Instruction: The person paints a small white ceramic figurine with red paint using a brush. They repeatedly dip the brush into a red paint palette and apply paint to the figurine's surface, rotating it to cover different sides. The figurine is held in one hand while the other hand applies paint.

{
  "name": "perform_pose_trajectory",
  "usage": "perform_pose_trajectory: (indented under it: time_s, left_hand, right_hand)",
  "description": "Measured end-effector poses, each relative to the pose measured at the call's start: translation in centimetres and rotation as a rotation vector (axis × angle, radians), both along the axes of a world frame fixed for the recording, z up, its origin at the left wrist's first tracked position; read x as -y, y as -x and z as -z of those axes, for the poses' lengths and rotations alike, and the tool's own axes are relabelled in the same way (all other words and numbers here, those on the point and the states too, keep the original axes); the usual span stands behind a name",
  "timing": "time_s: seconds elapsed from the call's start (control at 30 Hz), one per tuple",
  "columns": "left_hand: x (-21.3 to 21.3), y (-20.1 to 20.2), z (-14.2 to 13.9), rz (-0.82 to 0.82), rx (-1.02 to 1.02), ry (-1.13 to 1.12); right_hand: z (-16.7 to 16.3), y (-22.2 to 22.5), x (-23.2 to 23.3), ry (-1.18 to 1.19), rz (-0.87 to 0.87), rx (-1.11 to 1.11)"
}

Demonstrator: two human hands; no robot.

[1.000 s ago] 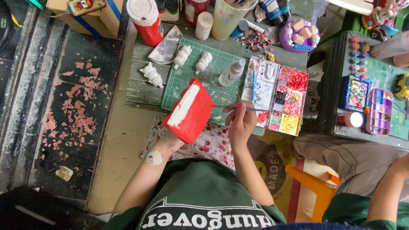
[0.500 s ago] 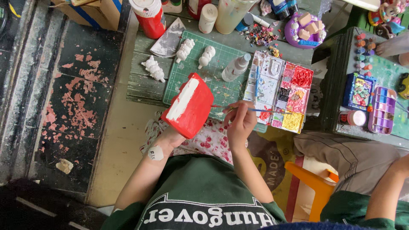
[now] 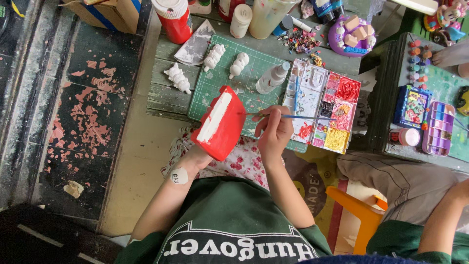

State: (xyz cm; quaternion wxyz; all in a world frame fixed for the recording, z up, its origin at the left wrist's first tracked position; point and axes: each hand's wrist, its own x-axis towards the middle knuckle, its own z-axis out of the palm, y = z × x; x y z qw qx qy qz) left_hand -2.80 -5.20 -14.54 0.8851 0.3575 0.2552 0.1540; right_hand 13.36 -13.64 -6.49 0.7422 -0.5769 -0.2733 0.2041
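My left hand (image 3: pixel 195 159) holds up a red-painted plaster piece (image 3: pixel 222 124) with one white unpainted side, gripping it from below. My right hand (image 3: pixel 273 132) holds a thin blue-handled paintbrush (image 3: pixel 293 116), its tip touching the red piece's right edge. Just to the right lies a paint palette (image 3: pixel 327 110) with red, yellow, pink and black paint. All of this hovers over a green cutting mat (image 3: pixel 244 78) on a small wooden table.
Three white plaster figures (image 3: pixel 215 56) and a small bottle (image 3: pixel 272 78) lie on the mat. A red-capped paint jar (image 3: pixel 173 19), cups and tubes stand at the back. At right, another person's arm (image 3: pixel 444 220), a second green table (image 3: pixel 439 88) with paint sets, an orange stool (image 3: pixel 356 210).
The brush moved from the palette's red paint leftward to the red piece. My left hand tilted the piece slightly toward the brush.
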Motion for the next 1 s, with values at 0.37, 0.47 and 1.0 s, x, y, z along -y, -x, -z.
perform_pose_trajectory:
  time_s: [0.37, 0.47, 1.0]
  left_hand:
    - [-0.3, -0.4, 0.0, -0.026, 0.059, 0.173]
    - [-0.6, -0.7, -0.5, 0.008, 0.105, 0.051]
    - [-1.2, -1.4, -0.3, 0.083, 0.111, -0.011]
  right_hand:
    - [-1.6, 1.5, 0.4, 0.057, -0.097, 0.047]
    - [-1.5, 1.0, 0.0, 0.042, -0.04, 0.183]
    - [1.4, 1.1, 0.1, -0.08, -0.102, 0.174]
